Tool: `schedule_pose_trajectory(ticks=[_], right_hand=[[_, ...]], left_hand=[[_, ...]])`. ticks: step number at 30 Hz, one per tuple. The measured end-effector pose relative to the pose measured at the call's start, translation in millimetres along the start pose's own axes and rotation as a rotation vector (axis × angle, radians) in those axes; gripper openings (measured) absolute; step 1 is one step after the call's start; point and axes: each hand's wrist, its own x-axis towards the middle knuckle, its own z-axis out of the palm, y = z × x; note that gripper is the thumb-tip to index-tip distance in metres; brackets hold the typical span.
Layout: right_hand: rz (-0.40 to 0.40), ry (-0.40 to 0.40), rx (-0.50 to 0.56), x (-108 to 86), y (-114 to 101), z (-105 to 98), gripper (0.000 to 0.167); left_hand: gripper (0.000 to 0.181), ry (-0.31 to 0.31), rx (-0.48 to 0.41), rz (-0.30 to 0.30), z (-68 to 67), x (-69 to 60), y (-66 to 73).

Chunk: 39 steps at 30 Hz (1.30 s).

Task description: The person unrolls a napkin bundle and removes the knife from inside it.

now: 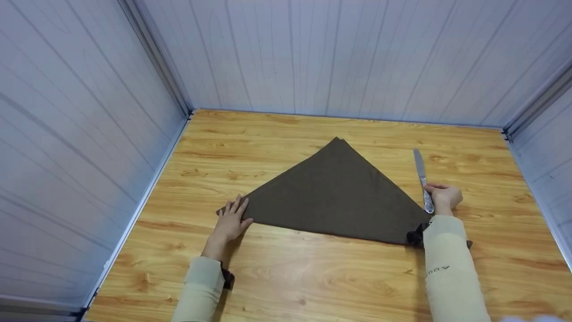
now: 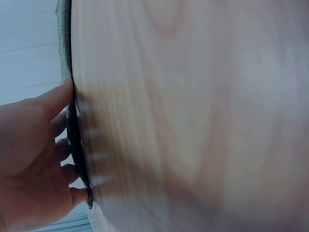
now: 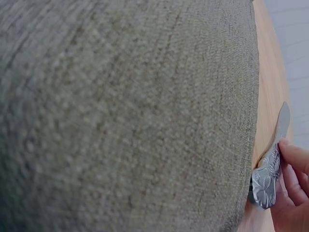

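A dark brown cloth napkin, folded into a triangle, lies flat with its peak pointing away from me. My left hand rests on the napkin's left corner, fingers spread. In the left wrist view the fingertips touch the cloth's edge. On the right, a silver table knife with an ornate handle points its blade away from me. My right hand pinches that handle between thumb and fingers, just beyond the napkin's right edge. The right sleeve and wrist hide part of the napkin's right corner.
The wood-grain table carries the napkin and knife. Pale panel walls enclose it at the back, left and right. Dark devices are worn at both wrists.
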Motion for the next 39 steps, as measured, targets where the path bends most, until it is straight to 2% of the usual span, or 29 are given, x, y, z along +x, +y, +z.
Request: schedule_pose_trajectory(ticks=[3, 9, 17, 21, 23, 26, 28, 33, 35, 39], right_hand=[[0.009, 0.010, 0.011, -0.9, 1.1, 0.4, 0.003], [0.033, 0.008, 0.174, -1.6, 4.4, 1.0, 0.009], [0.055, 0.036, 0.317, -2.9, 8.5, 0.6, 0.014], [0.080, 0.036, 0.592, -6.7, 7.5, 0.9, 0.017], [0.079, 0.051, 0.643, -8.5, 7.4, 1.1, 0.018], [0.069, 0.074, 0.629, -9.4, 8.4, 1.4, 0.018], [0.042, 0.088, 0.544, -10.6, 9.4, 1.4, 0.018], [0.054, 0.048, 0.636, -13.7, 9.9, 0.1, 0.019], [0.063, 0.024, 0.624, -14.7, 10.2, -1.9, 0.018], [0.046, -0.009, 0.521, -15.7, 11.6, -6.5, 0.013]], left_hand=[[0.060, 0.003, 0.003, 0.001, 0.8, -0.5, -0.3], [0.060, 0.007, -0.006, -0.004, 1.8, -0.7, -1.1], [0.060, 0.010, -0.008, 0.003, 2.0, 0.1, -0.5], [0.060, 0.011, -0.002, 0.012, 2.7, 0.0, -0.8], [0.060, 0.009, 0.006, 0.013, 3.0, 0.1, -1.2], [0.060, 0.004, 0.010, 0.010, 3.2, 0.6, -1.4], [0.061, 0.001, 0.008, 0.005, 3.0, 1.0, -1.4], [0.060, 0.009, 0.004, 0.005, 1.8, 1.2, -1.3], [0.061, 0.006, 0.004, 0.004, 1.3, 1.2, -1.1], [0.061, -0.008, 0.010, -0.003, 0.8, 1.6, -0.9]])
